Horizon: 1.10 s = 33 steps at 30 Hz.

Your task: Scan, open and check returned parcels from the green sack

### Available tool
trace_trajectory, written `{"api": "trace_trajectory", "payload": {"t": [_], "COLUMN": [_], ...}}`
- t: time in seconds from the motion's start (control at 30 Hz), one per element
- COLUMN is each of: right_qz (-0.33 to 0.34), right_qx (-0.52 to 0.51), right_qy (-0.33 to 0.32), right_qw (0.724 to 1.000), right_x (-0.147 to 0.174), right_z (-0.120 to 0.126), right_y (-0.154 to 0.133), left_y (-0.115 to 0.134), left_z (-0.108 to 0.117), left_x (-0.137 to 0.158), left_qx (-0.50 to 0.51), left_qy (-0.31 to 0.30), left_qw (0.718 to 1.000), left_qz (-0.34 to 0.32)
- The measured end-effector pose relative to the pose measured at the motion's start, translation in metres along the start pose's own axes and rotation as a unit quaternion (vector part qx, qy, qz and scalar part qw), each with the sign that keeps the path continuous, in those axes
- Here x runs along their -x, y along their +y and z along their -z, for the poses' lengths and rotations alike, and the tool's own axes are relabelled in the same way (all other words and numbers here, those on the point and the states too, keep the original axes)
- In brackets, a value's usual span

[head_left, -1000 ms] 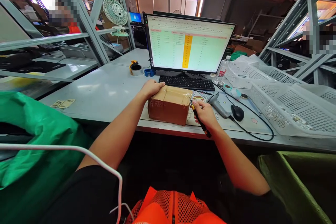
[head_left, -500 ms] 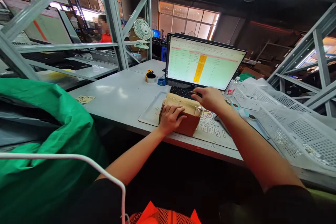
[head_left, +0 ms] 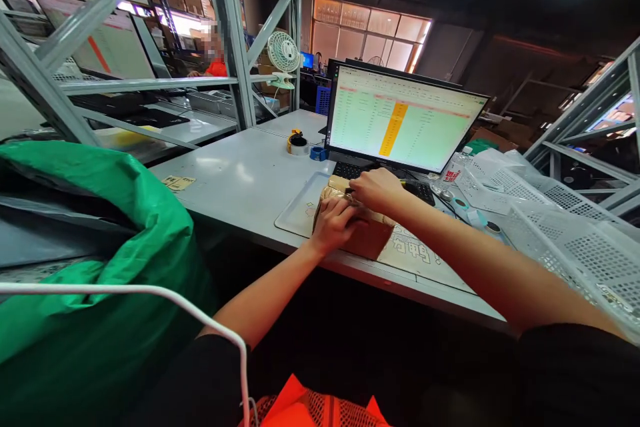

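A small brown cardboard box (head_left: 370,238), its top covered with shiny tape, stands on a printed desk mat (head_left: 295,219) at the front edge of the desk. My left hand (head_left: 334,223) grips the box's left part, its fingers bent over the top. Above the box top, close to my left fingers, my right hand (head_left: 376,188) is closed in a fist. A small dark tip shows at its fingers; the rest of that thing is hidden, so I cannot tell its kind. Both hands partly cover the box.
A monitor (head_left: 407,117) and keyboard (head_left: 425,192) stand behind the box. Tape rolls (head_left: 299,143) lie left of them. White perforated baskets (head_left: 575,247) and a bottle (head_left: 450,170) are on the right. A green bag (head_left: 135,267) bulges at the left, below a metal frame (head_left: 235,47).
My right hand has moved left and down from beside the keyboard to the box top, near my left hand. My left hand stays on the box. The view has shifted slightly.
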State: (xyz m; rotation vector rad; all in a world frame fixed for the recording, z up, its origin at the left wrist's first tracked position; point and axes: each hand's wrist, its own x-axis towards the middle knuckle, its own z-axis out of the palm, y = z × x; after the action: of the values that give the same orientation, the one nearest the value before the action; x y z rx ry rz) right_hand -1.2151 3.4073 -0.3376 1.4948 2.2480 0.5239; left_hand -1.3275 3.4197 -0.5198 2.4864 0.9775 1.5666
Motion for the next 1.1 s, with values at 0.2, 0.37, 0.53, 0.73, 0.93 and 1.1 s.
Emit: {"api": "trace_trajectory", "payload": {"t": [0.2,0.37,0.53,0.73,0.93,1.1], "right_qz": [-0.096,-0.226,-0.282,-0.297,-0.179,-0.069], "right_qx": [0.026,-0.036,-0.172,-0.229,-0.311,-0.206], "right_qy": [-0.132,-0.143,-0.086,-0.049,0.313,0.295], "right_qw": [0.986,0.963,0.940,0.926,0.879,0.931], "right_x": [0.103,0.168,0.159,0.126,0.102,0.078], "right_z": [-0.014,-0.075,-0.150,-0.186,-0.124,-0.093], "right_y": [0.071,0.098,0.059,0.040,0.023,-0.032], "left_y": [0.005,-0.008,-0.035,-0.042,-0.034,-0.035], "left_z": [0.013,0.044,0.060,0.061,0.059,0.050], "left_x": [-0.001,-0.052,-0.133,-0.147,-0.134,-0.122], "left_qx": [0.021,0.077,0.030,0.007,-0.024,0.047], "left_qy": [0.036,-0.068,-0.338,-0.502,-0.503,-0.468], "left_qw": [0.999,0.992,0.941,0.861,0.859,0.877], "left_qz": [-0.034,-0.072,0.023,0.083,0.089,0.097]}}
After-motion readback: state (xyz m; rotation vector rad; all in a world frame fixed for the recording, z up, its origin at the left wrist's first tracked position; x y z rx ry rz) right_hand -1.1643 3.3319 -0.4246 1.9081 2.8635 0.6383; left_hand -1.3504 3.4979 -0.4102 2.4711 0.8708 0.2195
